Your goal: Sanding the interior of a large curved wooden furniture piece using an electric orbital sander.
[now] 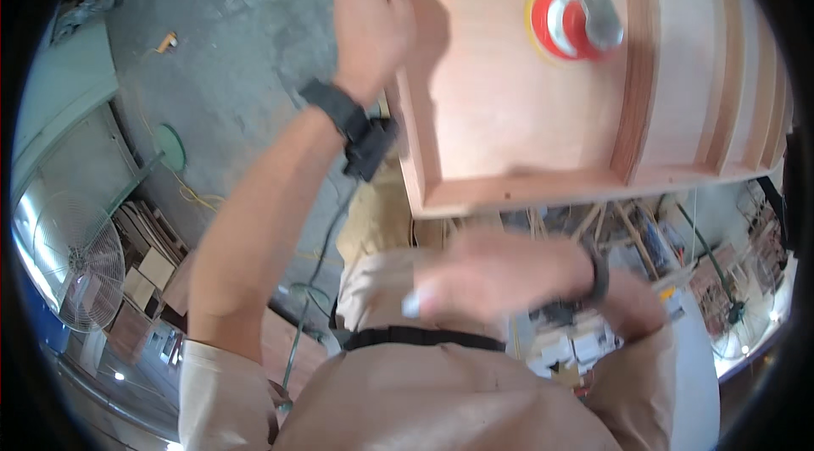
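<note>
A pale wooden panel (pixel 526 112) with raised edge strips and cross ribs fills the upper right. My left hand (pixel 370 23) is closed over its left edge strip, at the top of the view. On the panel's flat face sits a round sander (pixel 585 23), with a red and yellow disc and a grey body; neither hand touches it. My right hand (pixel 509 269), smeared by motion, is in front of my waist, below the panel's near edge. Its fingers look curled, and a small whitish thing, too blurred to name, shows at their tips.
On the left stand a large wire-caged fan (pixel 80 264) and stacked wood offcuts (pixel 153 273). A yellow cord (pixel 195 195) and a small orange object (pixel 168 42) lie on the grey concrete floor (pixel 246 52). Beneath the panel, wood strips (pixel 636 235) and clutter show.
</note>
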Available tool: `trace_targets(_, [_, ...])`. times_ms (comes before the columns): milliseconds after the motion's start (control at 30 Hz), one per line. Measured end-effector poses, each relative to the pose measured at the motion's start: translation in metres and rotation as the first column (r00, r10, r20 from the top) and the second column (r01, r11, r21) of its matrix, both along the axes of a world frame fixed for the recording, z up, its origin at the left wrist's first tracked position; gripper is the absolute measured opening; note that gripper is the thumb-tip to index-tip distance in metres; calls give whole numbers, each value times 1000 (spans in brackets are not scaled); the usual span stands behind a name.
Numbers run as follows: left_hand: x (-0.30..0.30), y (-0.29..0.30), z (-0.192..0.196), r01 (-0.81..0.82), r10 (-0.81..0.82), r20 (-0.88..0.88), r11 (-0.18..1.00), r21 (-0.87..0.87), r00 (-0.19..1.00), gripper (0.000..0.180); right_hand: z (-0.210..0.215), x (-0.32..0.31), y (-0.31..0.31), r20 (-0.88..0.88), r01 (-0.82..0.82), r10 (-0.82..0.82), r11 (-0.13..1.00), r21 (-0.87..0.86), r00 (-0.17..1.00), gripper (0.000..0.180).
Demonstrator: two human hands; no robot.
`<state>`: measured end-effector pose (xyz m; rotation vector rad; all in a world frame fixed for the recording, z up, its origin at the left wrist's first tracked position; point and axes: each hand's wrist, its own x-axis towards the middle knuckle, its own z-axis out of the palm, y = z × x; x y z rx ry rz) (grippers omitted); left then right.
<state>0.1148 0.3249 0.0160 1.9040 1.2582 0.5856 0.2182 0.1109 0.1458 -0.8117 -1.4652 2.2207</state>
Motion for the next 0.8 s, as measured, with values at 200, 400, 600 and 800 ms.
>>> trace_targets(200, [6,-6,13,-38,36,66,999,35,997,44,-21,10,17,593,557,-702,696,453,395,30])
trace_targets(400, [1,-1,18,62,-56,73,994,-86,996,51,-69,28,116,305,836,-949,234,497,84,33])
trace_targets(600, [-10,56,51,237,-131,206,701,-673,970,67,-99,72,304,303,815,-953,174,552,-2,26])
trace_targets(800, [2,226,56,314,-267,187,902,-297,945,60,-93,89,386,538,697,-841,352,625,-58,40])
